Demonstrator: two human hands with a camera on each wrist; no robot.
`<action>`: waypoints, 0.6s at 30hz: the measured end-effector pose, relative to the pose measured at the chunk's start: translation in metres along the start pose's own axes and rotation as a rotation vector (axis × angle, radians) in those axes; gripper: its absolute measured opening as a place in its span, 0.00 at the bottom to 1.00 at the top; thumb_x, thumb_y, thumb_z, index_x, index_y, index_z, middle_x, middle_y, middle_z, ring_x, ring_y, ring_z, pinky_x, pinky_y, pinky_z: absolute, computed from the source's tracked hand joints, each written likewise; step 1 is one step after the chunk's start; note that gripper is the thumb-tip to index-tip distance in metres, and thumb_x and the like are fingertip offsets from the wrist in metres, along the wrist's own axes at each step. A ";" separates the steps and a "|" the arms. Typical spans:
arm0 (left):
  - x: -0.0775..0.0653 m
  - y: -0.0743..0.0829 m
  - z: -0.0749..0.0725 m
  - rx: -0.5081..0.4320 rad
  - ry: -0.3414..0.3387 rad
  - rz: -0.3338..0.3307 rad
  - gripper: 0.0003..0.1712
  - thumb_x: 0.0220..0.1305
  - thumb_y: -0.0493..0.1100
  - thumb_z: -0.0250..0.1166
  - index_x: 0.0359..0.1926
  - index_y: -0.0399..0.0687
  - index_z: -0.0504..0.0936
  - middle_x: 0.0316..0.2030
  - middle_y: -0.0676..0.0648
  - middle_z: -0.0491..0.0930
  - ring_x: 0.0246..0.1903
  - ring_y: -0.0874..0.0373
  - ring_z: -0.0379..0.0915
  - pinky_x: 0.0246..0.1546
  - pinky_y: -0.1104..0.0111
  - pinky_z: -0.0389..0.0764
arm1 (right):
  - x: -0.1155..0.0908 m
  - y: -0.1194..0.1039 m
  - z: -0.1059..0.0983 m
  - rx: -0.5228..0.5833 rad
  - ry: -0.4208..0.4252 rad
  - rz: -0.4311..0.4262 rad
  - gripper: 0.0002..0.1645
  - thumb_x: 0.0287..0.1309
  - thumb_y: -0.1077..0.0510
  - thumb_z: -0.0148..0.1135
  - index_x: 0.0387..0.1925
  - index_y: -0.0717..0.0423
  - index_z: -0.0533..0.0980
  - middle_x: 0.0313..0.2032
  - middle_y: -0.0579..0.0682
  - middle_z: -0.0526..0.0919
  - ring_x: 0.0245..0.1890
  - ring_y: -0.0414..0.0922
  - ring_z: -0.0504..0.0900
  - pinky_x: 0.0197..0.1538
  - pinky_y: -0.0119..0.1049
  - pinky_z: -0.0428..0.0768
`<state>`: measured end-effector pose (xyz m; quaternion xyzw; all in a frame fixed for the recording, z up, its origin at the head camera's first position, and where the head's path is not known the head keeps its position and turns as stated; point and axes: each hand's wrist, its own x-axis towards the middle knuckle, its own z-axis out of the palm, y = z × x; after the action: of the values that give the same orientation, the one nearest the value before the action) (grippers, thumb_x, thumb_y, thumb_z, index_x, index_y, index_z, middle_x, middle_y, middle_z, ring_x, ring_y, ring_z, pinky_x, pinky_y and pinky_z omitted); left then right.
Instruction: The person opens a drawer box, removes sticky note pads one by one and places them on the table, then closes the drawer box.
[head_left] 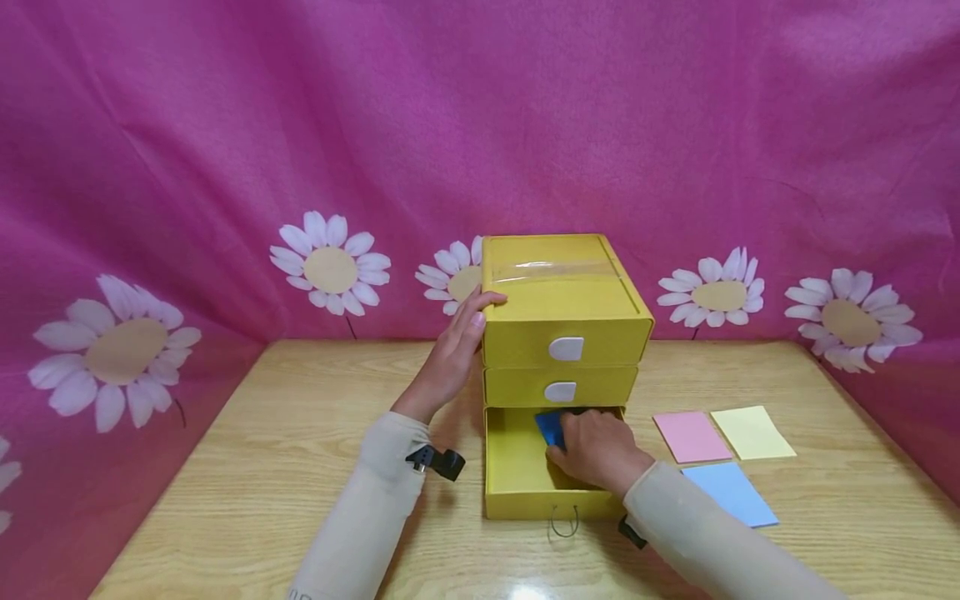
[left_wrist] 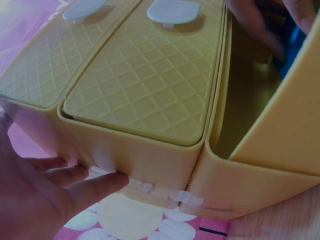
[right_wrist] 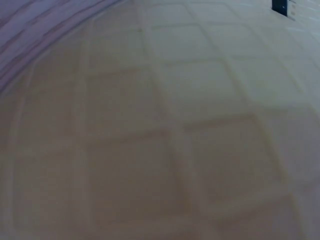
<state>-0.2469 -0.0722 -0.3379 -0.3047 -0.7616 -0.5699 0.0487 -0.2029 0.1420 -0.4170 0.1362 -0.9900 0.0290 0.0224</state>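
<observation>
A yellow three-drawer box (head_left: 566,343) stands on the table with its bottom drawer (head_left: 517,475) pulled out. My left hand (head_left: 450,354) rests against the box's left side, fingertips over its top edge; in the left wrist view its fingers (left_wrist: 95,187) lie extended along the wall. Inside the bottom drawer, my right hand (head_left: 598,450) grips a flat dark-blue piece (head_left: 550,427), its fingers curled over it and hiding most of it. The left wrist view also shows the blue piece (left_wrist: 291,42) between the fingers. Close to the right wrist camera is the drawer's grid-patterned front (right_wrist: 135,175).
Right of the box lie a pink note pad (head_left: 692,437), a pale yellow note pad (head_left: 752,432) and a light-blue note pad (head_left: 731,493). White tabs (head_left: 566,348) mark the upper drawers; a wire loop (head_left: 564,532) hangs on the bottom one. Behind hangs a pink flowered cloth (head_left: 570,117).
</observation>
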 end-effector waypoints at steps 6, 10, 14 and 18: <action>0.000 0.002 0.000 0.010 0.001 -0.015 0.22 0.77 0.46 0.36 0.67 0.51 0.62 0.75 0.45 0.41 0.73 0.49 0.39 0.62 0.43 0.61 | 0.000 -0.001 0.000 0.027 -0.005 -0.007 0.21 0.52 0.46 0.69 0.28 0.59 0.73 0.20 0.53 0.74 0.19 0.50 0.74 0.23 0.46 0.75; 0.002 -0.006 0.001 0.009 -0.001 -0.003 0.23 0.77 0.47 0.36 0.68 0.52 0.62 0.75 0.45 0.41 0.73 0.48 0.38 0.61 0.42 0.61 | -0.001 -0.002 -0.001 0.026 -0.020 -0.020 0.22 0.51 0.46 0.70 0.31 0.60 0.73 0.22 0.56 0.75 0.21 0.52 0.75 0.25 0.48 0.77; 0.007 -0.025 0.002 0.020 0.013 0.014 0.23 0.77 0.51 0.36 0.68 0.58 0.62 0.75 0.49 0.41 0.73 0.51 0.37 0.61 0.41 0.61 | -0.002 -0.003 -0.002 0.021 -0.027 -0.029 0.24 0.51 0.46 0.70 0.36 0.61 0.74 0.24 0.58 0.77 0.25 0.53 0.76 0.28 0.50 0.78; 0.010 -0.037 0.002 0.034 0.027 0.021 0.23 0.76 0.57 0.36 0.67 0.67 0.63 0.75 0.55 0.42 0.73 0.55 0.38 0.62 0.42 0.61 | -0.003 -0.006 -0.002 0.030 -0.051 -0.035 0.26 0.50 0.46 0.70 0.41 0.62 0.76 0.27 0.59 0.77 0.28 0.55 0.76 0.32 0.51 0.79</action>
<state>-0.2735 -0.0723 -0.3650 -0.3042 -0.7670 -0.5605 0.0702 -0.1983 0.1374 -0.4144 0.1546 -0.9871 0.0401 -0.0043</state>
